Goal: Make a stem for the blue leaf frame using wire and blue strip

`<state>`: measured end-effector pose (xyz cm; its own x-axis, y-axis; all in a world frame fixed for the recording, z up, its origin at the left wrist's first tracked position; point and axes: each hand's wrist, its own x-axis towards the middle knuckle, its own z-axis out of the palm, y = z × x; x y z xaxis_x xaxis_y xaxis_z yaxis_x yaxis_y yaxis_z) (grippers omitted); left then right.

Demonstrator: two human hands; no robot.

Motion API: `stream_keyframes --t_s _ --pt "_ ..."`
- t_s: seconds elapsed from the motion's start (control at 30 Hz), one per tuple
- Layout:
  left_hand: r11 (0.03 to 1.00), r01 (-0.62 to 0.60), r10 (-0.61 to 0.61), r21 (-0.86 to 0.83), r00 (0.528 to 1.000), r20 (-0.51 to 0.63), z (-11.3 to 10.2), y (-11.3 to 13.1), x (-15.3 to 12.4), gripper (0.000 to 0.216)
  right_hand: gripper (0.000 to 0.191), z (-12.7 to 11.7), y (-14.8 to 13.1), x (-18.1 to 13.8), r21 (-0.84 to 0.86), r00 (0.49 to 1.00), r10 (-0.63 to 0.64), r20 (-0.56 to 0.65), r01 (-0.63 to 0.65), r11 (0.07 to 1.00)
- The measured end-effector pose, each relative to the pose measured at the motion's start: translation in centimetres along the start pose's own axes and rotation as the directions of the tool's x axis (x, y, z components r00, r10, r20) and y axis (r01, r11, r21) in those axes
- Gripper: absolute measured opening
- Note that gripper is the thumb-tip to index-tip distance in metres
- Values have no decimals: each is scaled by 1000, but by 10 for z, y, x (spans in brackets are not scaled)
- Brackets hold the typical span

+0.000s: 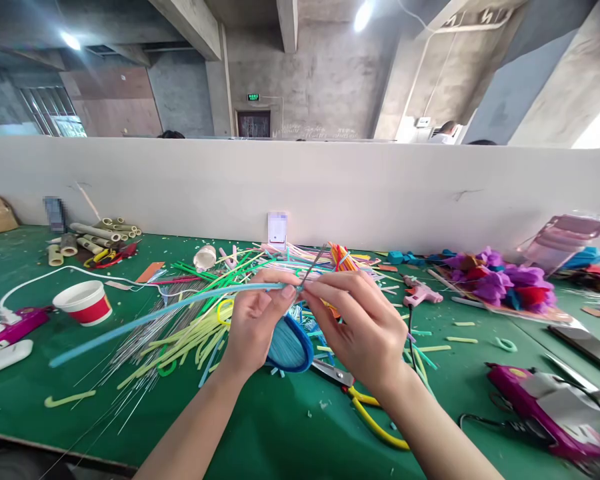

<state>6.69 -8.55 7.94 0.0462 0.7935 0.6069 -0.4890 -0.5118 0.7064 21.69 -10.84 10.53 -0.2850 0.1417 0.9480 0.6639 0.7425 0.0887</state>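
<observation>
My left hand is closed on a long light-blue pipe cleaner that runs off to the lower left. It also carries a blue looped piece beneath the palm. My right hand pinches a thin metal wire at the pipe cleaner's end, fingertips touching those of the left hand. Both hands hover above a heap of coloured pipe cleaners and wires on the green table.
Scissors with yellow handles lie under my right wrist. A pink glue gun sits right of centre, another glue gun at the right edge. A red-and-white cup, paper tubes, purple flowers and a white partition surround them.
</observation>
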Motion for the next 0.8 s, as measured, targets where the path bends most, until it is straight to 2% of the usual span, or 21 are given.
stream_keyframes --t_s 0.13,0.33,0.57,0.7,0.8 --pt "997 63 -64 -55 998 -22 1 -3 1 8 25 -1 0 -1 -91 993 -110 33 112 990" --pt "994 96 -97 -49 995 -26 4 -6 2 7 15 0 -7 3 -81 1000 15 -3 -15 997" --pt "997 70 -70 19 998 -3 2 -3 -2 10 21 4 -9 -6 -178 998 66 -15 -67 982" --pt "997 73 -73 6 997 3 5 -2 -4 9 16 2 -12 -7 -28 982 187 -18 -188 982" --pt "991 123 -124 -45 992 -8 7 -2 -4 5 13 -5 -8 -2 149 948 311 70 -318 936"
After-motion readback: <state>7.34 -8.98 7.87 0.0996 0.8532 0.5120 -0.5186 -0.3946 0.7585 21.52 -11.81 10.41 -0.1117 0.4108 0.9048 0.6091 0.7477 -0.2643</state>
